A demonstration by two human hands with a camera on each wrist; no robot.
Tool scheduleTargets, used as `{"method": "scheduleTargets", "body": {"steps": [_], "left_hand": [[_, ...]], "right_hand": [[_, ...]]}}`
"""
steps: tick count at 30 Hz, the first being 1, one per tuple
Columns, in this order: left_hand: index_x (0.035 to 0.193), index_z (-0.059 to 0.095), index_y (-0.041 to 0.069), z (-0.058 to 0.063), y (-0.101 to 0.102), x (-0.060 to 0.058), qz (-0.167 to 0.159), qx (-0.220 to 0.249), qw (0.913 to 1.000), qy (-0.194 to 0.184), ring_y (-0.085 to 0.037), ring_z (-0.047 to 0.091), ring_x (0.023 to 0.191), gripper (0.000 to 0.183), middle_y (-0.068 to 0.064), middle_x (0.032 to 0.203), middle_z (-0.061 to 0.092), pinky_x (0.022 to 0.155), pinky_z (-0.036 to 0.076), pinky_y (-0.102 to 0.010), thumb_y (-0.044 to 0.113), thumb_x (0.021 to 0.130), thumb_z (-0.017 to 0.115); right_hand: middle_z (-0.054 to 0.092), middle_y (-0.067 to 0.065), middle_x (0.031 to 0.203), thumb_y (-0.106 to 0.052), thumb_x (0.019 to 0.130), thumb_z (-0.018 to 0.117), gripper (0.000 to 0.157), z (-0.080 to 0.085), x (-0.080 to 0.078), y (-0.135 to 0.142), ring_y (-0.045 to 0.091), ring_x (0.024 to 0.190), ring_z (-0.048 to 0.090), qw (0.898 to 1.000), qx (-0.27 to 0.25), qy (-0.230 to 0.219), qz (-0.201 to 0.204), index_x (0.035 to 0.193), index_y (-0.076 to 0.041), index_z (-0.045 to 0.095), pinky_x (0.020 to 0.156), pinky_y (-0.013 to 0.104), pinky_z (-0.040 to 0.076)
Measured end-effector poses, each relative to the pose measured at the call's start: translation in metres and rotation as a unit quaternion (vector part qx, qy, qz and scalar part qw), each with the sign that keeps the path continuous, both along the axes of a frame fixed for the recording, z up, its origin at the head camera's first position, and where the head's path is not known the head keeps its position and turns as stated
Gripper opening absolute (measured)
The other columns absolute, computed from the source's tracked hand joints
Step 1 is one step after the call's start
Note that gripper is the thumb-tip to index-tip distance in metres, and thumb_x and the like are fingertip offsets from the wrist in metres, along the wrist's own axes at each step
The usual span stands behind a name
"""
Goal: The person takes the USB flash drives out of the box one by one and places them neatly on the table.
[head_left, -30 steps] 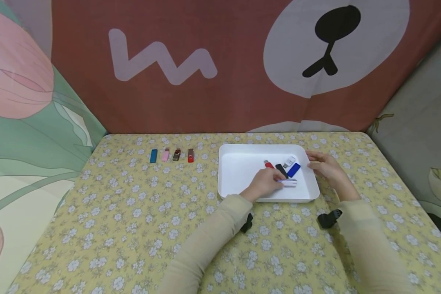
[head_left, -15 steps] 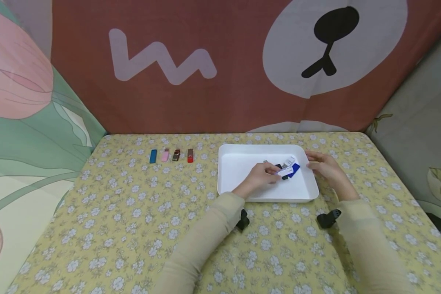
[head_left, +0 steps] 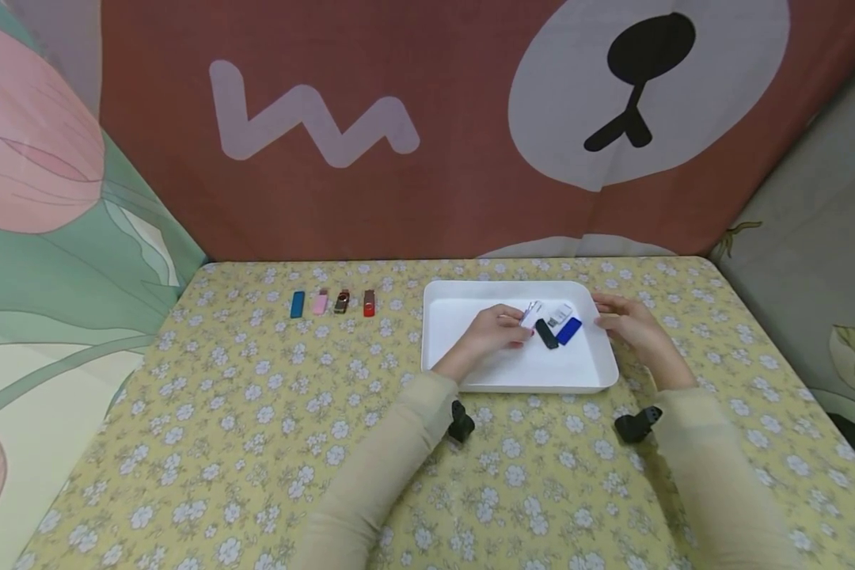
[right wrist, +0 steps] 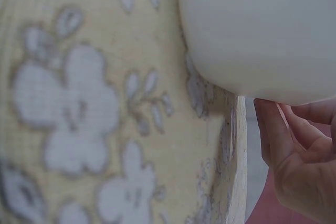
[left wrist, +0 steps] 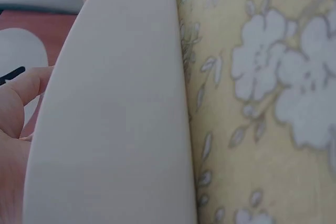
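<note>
Inside the white tray, my left hand pinches a white USB stick between thumb and fingers. A sliver of red shows at its fingertips, where the red USB stick is mostly hidden by the hand. Just right of these lie a black USB stick, a blue USB stick and another white USB stick. My right hand rests its fingertips against the tray's right wall. The right wrist view shows those fingers touching the wall from outside. In the left wrist view, the tray wall covers the held stick.
On the left of the flowered cloth, a row of USB sticks stands apart: blue, pink, dark brown and red. A printed curtain hangs behind the table.
My left hand has carried the white USB stick up and leftward, from the front of the group to its left side, uncovering the black stick. My right hand has stayed at the tray wall.
</note>
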State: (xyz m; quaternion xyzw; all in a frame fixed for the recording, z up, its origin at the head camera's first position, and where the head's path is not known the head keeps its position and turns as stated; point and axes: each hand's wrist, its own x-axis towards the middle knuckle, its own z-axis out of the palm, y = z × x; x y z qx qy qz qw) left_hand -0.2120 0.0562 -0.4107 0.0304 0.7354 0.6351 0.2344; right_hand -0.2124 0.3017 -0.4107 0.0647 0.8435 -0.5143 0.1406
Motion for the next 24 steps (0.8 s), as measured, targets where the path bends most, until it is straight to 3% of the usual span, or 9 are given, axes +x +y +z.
{"method": "scheduleTargets", "body": {"steps": [8,15,21,24], "left_hand": [[0.137,0.052,0.008,0.002,-0.012,-0.002,0.000,0.027,0.9996,-0.003,-0.028,0.066,0.107,0.050,-0.016,0.127,0.062,0.083,0.058,-0.025,0.006,0.089,0.065],[0.138,0.050,0.005,0.002,-0.020,-0.003,0.004,0.057,0.9982,-0.018,-0.029,0.064,0.110,0.047,-0.019,0.126,0.062,0.088,0.057,-0.026,0.007,0.092,0.062],[0.139,0.049,0.006,0.001,-0.023,-0.005,0.024,0.078,0.9960,-0.038,-0.027,0.066,0.106,0.041,-0.018,0.123,0.061,0.087,0.058,-0.026,0.020,0.100,0.050],[0.140,0.048,0.007,0.001,-0.026,-0.006,0.024,0.080,0.9957,-0.039,-0.028,0.065,0.108,0.041,-0.018,0.123,0.060,0.087,0.058,-0.026,0.022,0.101,0.048]], "right_hand": [[0.029,0.026,0.151,-0.010,0.099,0.046,0.060,0.001,0.000,-0.001,0.031,0.130,0.041,1.000,-0.001,0.001,0.000,0.152,-0.004,0.020,0.076,0.004,0.046],[0.033,0.023,0.147,-0.010,0.097,0.047,0.060,-0.001,0.000,0.001,0.015,0.114,0.050,1.000,-0.007,0.001,-0.011,0.152,-0.004,0.023,0.076,0.006,0.047],[0.028,0.026,0.151,-0.010,0.099,0.046,0.060,0.000,0.000,0.000,0.029,0.127,0.043,1.000,0.004,-0.001,-0.005,0.152,-0.004,0.020,0.079,0.008,0.046],[0.029,0.026,0.151,-0.011,0.098,0.047,0.060,-0.001,-0.001,0.001,0.029,0.128,0.042,1.000,0.006,0.000,-0.007,0.152,-0.004,0.021,0.082,0.011,0.046]]}}
